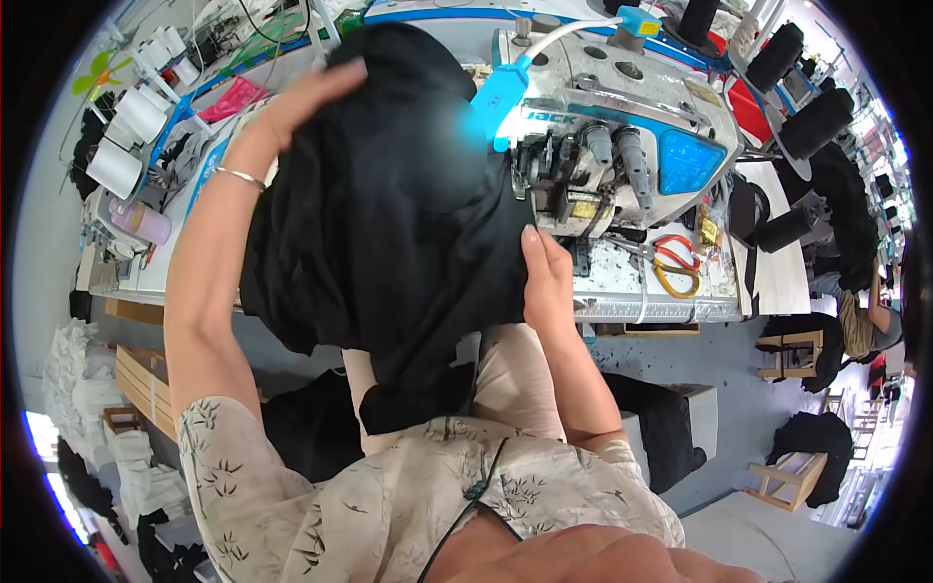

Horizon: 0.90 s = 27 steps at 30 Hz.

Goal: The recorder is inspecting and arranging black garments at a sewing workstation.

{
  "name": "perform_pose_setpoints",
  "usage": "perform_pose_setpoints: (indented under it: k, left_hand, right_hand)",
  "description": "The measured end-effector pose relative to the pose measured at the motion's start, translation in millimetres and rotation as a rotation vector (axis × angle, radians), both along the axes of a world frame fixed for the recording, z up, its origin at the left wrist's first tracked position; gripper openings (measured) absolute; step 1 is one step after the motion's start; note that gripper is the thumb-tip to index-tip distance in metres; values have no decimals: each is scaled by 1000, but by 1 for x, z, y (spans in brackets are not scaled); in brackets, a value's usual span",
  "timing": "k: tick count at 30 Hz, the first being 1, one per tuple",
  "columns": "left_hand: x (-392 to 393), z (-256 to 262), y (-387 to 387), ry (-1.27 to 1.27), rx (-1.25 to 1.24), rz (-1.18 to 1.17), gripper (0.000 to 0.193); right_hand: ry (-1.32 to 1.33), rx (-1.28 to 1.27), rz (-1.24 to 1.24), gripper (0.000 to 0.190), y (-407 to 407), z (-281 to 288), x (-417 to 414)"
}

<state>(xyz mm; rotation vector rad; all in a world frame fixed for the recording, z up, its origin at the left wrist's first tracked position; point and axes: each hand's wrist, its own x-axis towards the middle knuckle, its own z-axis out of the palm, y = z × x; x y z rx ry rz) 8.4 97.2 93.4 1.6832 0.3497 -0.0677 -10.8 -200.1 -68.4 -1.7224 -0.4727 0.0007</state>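
Note:
A large piece of black fabric [350, 240] is draped over the front of the sewing table and hangs down onto the lap. Its right edge lies beside the needle and presser-foot area of a white Jack overlock sewing machine [619, 109]. My right hand [548, 277] pinches that edge, thumb on top, just in front of the machine. At the upper left of the cloth, my left hand [313, 95] is stretched out, blurred; whether its fingers grip any cloth is unclear. A blue lamp [501, 95] on a white flexible neck shines on the fabric.
Scissors with red and yellow handles [676, 266] lie on the tabletop right of my right hand. Black thread cones [816, 124] stand beyond the machine. White thread cones [120, 164] and a pink bottle [142, 222] are at left. Further right, another person [878, 313] is partly visible.

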Motion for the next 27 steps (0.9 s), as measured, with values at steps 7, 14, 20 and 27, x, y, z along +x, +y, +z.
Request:
perform_pose_setpoints:
  k: [7,14,20,27]
  left_hand:
    - [-40,-21,-5,113,1005,-222,48]
    - [25,-39,30,-734,1526,48,53]
    - [-80,-123,-147,-755,993,-272,75]
    - [-64,-165,-159,-994,1093,-34,64]
  right_hand:
    - [-29,-98,117,25,-16,20,13]
    - [14,-65,167,29,-28,0,3]
    - [331,160,227,28,-32,-9,-11]
    - [413,346,-4,36,-23,-12,-33]
